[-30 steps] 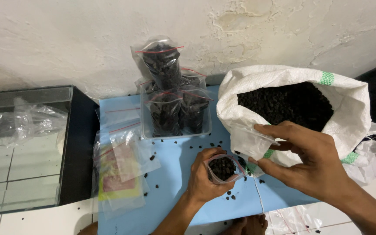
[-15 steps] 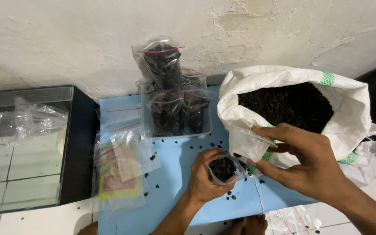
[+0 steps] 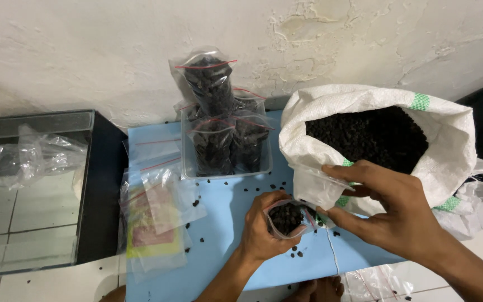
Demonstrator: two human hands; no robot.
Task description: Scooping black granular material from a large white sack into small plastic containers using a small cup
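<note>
Head view, right hand [image 3: 398, 218] half-hiding cup [image 3: 321, 190], sack [image 3: 375, 140] behind

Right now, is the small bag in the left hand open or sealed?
Open: the small bag gapes at its mouth, dark pellets showing inside, held by the left hand.

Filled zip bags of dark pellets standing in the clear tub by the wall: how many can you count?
3 at least: one tall bag on top at the back, two side by side in front, inside the clear tub. A fourth may sit hidden behind them.
</note>
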